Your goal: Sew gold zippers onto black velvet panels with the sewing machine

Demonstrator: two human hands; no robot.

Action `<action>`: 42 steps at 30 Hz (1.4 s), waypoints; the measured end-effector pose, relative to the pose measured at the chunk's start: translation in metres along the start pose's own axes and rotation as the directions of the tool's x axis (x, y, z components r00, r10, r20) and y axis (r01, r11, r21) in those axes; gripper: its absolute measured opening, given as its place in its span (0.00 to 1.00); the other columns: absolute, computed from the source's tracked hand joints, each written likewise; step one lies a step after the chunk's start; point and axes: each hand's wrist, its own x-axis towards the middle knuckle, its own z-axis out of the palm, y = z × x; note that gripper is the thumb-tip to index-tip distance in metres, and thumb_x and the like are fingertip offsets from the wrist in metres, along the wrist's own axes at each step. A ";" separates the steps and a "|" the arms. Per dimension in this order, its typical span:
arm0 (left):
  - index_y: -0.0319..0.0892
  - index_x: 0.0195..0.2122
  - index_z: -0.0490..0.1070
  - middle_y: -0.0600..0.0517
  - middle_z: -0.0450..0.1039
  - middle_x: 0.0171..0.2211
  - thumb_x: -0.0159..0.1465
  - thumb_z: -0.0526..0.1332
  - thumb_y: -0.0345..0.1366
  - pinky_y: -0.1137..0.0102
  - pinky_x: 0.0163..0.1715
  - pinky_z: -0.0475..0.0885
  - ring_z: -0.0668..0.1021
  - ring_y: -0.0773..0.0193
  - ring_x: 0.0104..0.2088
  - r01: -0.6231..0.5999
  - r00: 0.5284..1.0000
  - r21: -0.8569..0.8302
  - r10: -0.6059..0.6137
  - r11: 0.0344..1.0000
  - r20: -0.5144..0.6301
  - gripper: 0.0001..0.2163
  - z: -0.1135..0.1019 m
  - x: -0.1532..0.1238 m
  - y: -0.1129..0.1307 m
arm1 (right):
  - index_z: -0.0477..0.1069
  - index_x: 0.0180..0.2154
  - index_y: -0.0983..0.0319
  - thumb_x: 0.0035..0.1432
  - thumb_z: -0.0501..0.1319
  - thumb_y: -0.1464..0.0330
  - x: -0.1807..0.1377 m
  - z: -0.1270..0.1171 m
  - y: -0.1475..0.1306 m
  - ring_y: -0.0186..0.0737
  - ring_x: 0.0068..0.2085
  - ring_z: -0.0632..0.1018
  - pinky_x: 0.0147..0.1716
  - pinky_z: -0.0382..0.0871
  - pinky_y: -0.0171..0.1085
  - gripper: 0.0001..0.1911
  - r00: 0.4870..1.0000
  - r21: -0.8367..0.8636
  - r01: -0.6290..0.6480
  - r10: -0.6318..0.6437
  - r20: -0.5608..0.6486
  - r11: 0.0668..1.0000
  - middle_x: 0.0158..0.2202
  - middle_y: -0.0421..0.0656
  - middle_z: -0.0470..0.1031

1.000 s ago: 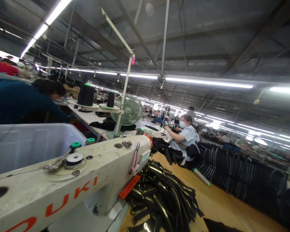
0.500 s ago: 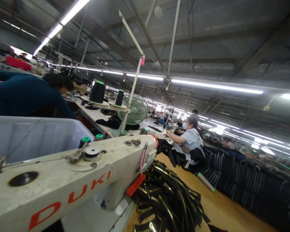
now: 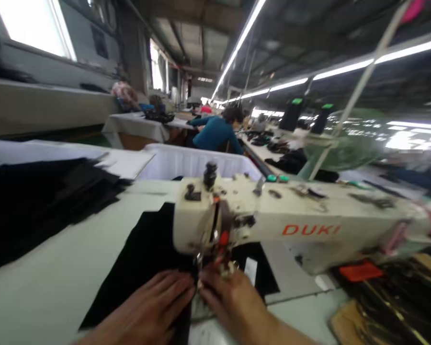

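Note:
A white sewing machine (image 3: 294,225) with red lettering stands on a pale table (image 3: 57,268). Black fabric (image 3: 147,254) lies under its needle head. My left hand (image 3: 154,302) lies flat on the fabric, fingers stretched toward the needle. My right hand (image 3: 230,299) is just right of the needle, fingers curled at the presser foot (image 3: 215,258); whether they hold anything is blurred.
A stack of black cloth (image 3: 39,201) lies at the left. A white bin (image 3: 197,163) stands behind the machine. A person in a teal top (image 3: 215,134) bends over a far table. Thread cones (image 3: 294,115) and a green fan (image 3: 348,139) stand at the right. Black strips (image 3: 398,297) pile at lower right.
The view has swung left and down from the hall and far workers to the machine's needle end. Both my hands and the black fabric have come into view.

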 end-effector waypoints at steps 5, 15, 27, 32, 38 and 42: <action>0.35 0.61 0.65 0.41 0.68 0.60 0.64 0.56 0.27 0.55 0.61 0.65 0.70 0.49 0.59 0.087 0.929 0.072 -0.107 0.994 0.354 0.22 -0.007 0.005 0.010 | 0.76 0.43 0.61 0.62 0.66 0.67 -0.004 -0.011 0.009 0.47 0.47 0.78 0.51 0.74 0.45 0.08 0.999 0.001 -0.014 0.014 0.049 1.000 0.43 0.47 0.79; 0.40 0.61 0.66 0.41 0.65 0.60 0.67 0.54 0.27 0.54 0.59 0.69 0.68 0.50 0.59 0.113 0.943 0.063 -0.127 0.992 0.306 0.20 -0.006 0.002 0.010 | 0.76 0.45 0.63 0.67 0.61 0.69 -0.007 -0.006 0.008 0.43 0.47 0.78 0.55 0.71 0.46 0.08 0.996 -0.011 0.088 -0.088 0.012 0.996 0.45 0.45 0.80; 0.34 0.63 0.61 0.42 0.68 0.61 0.63 0.55 0.23 0.56 0.62 0.63 0.69 0.53 0.61 0.031 0.950 0.075 -0.053 0.997 0.308 0.26 -0.012 0.010 0.009 | 0.74 0.47 0.66 0.70 0.55 0.72 -0.003 -0.003 0.005 0.47 0.46 0.79 0.51 0.74 0.47 0.10 0.987 -0.098 0.160 -0.156 0.048 0.982 0.43 0.47 0.79; 0.35 0.64 0.61 0.44 0.67 0.62 0.62 0.56 0.24 0.59 0.63 0.62 0.69 0.54 0.62 0.065 0.948 0.038 -0.074 0.997 0.310 0.27 -0.013 0.013 0.002 | 0.73 0.49 0.64 0.70 0.55 0.72 -0.001 0.002 0.012 0.46 0.47 0.78 0.53 0.72 0.48 0.11 0.989 -0.081 0.141 -0.136 0.063 0.987 0.46 0.46 0.79; 0.35 0.64 0.62 0.44 0.67 0.62 0.64 0.55 0.26 0.59 0.64 0.60 0.69 0.54 0.62 0.055 0.949 0.082 -0.078 0.995 0.305 0.25 -0.012 0.014 -0.001 | 0.75 0.45 0.59 0.63 0.64 0.71 0.003 -0.001 0.010 0.47 0.49 0.76 0.54 0.69 0.49 0.08 0.999 0.017 -0.019 0.019 -0.031 1.000 0.45 0.44 0.78; 0.34 0.63 0.63 0.44 0.67 0.62 0.64 0.54 0.25 0.59 0.65 0.59 0.68 0.55 0.62 0.040 0.955 0.105 -0.069 0.994 0.289 0.25 -0.008 0.012 -0.003 | 0.75 0.42 0.58 0.57 0.67 0.70 0.009 0.000 0.004 0.50 0.49 0.75 0.50 0.71 0.49 0.10 0.976 0.005 -0.218 0.218 0.024 0.976 0.44 0.44 0.76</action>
